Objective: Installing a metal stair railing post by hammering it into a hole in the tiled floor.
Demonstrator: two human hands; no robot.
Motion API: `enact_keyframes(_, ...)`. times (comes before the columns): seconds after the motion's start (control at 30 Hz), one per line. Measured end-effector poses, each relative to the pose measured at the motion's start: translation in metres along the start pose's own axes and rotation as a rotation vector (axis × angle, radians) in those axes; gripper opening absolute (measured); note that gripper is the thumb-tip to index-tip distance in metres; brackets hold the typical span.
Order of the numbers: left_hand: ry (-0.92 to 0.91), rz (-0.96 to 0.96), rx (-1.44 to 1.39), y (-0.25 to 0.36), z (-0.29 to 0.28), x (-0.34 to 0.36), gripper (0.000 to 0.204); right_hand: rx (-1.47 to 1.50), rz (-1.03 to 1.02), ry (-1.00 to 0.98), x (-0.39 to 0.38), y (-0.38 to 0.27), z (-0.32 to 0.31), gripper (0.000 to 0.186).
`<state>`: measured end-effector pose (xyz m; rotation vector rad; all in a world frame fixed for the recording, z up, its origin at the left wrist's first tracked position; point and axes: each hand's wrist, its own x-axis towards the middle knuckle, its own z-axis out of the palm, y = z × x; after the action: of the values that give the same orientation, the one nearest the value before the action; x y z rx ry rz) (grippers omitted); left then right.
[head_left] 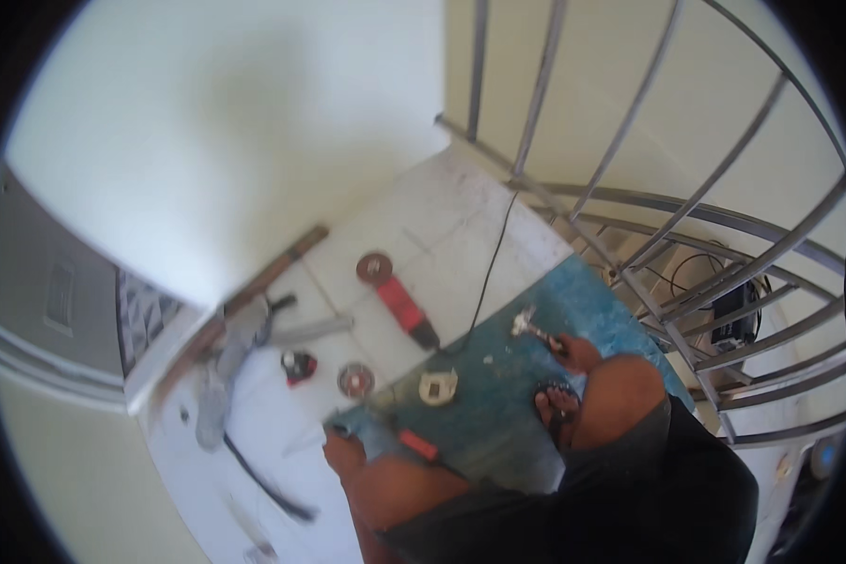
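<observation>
My right hand (578,355) is wrapped round the handle of a hammer (526,324), whose pale head points left over a blue-green sheet (493,362). Beside my left knee, my left hand (345,453) is closed at the sheet's left edge, and a small dark thing shows at its fingers, too blurred to name. Between my hands lie a cream round piece with a square opening (438,387) and a red-handled tool (418,445). A loose cutting disc (356,380) lies just above my left hand.
A red angle grinder (402,305) with a brown disc rests on pale tiles, near a black cable (492,258). Further left are a black-and-red tape measure (299,367) and a grey elongated bundle (218,390). A metal railing (630,268) borders the right side; a dark case (735,313) stands beyond it.
</observation>
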<state>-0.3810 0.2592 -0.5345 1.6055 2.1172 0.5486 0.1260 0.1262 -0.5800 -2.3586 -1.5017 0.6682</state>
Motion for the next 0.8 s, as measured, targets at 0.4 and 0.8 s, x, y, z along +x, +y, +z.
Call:
enact_keyframes(0.4, -0.269, 0.331, -0.177, 0.058, 0.067, -0.052, 0.032, -0.396, -0.043, -0.158, 0.018, -0.018, -0.013, 0.042)
enact_keyframes(0.8, -0.404, 0.862, 0.150, 0.088, 0.145, -0.016, 0.048, 0.023, -0.279, -0.229, 0.134, -0.238, 0.042, 0.081)
